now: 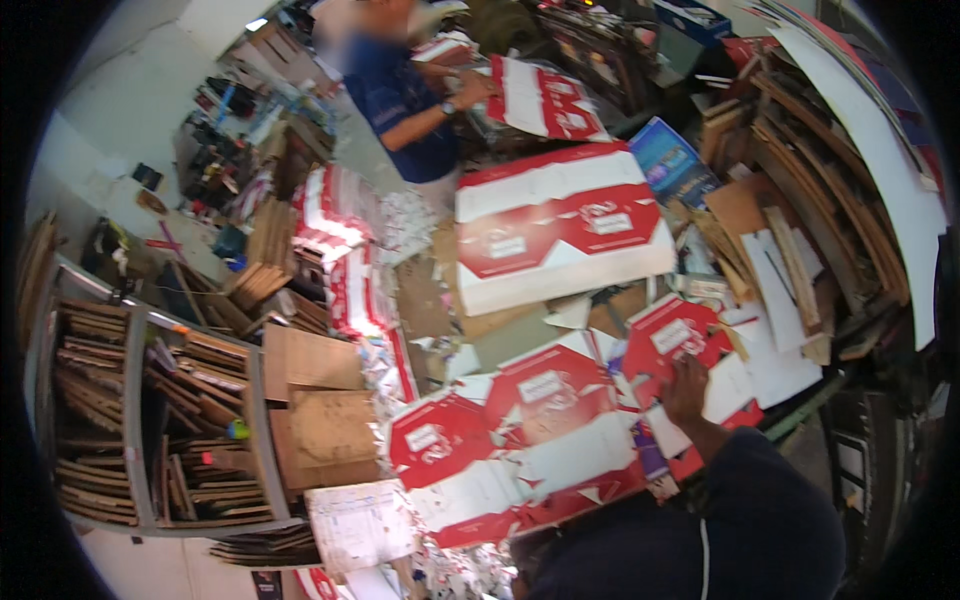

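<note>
My right hand rests on a red and white printed cardboard sheet at the right of the worktable, fingers stretched out over its red part. To the left of it lies a wider die-cut sheet of the same print, with notched edges and torn bits of card on it. Beyond these stands a thick stack of red and white printed sheets. My left arm's dark sleeve runs along the lower edge; the hand there is mostly cut off, and its fingers cannot be made out.
Another person handles a red and white sheet at the far side. Wooden boards lean at the right. A metal rack full of boards stands at the left. Paper scraps and a written sheet lie near the front.
</note>
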### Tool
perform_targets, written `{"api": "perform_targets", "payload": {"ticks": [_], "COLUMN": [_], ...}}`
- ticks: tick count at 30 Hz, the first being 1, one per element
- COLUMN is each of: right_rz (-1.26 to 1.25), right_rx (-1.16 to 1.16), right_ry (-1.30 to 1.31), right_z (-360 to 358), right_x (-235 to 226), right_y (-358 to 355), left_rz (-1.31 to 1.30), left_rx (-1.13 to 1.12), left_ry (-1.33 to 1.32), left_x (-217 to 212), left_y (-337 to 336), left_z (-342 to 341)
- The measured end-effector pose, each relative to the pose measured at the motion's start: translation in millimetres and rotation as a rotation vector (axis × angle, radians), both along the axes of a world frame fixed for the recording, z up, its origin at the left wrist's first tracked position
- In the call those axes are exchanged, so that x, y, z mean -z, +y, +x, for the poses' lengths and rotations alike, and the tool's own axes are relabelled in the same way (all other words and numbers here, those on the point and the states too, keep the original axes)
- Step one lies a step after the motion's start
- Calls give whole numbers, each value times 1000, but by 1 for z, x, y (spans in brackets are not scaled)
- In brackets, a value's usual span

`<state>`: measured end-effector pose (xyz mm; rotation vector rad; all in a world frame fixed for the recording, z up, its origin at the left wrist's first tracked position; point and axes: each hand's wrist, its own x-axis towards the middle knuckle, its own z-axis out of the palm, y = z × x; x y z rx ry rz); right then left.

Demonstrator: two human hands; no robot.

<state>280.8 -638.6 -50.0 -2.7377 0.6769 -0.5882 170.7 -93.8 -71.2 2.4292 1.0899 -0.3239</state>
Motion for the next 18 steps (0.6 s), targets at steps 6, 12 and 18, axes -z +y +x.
{"api": "perform_targets", "payload": {"ticks": [6,12,18], "right_rz": [32,39,6], "right_rx": [71,90,78], "right_ry": [130,115,162], "right_z": [1,2,-3], "right_x": [-2,-3,-8], "right_y": [1,2,8], "left_rz": [-65,-60,-36], "left_rx": [22,26,49], "left_ry": [59,90,115], "left_x": [-10,-16,-12], "left_y": [-2,4,0], "left_z": [-29,-24,-14]}}
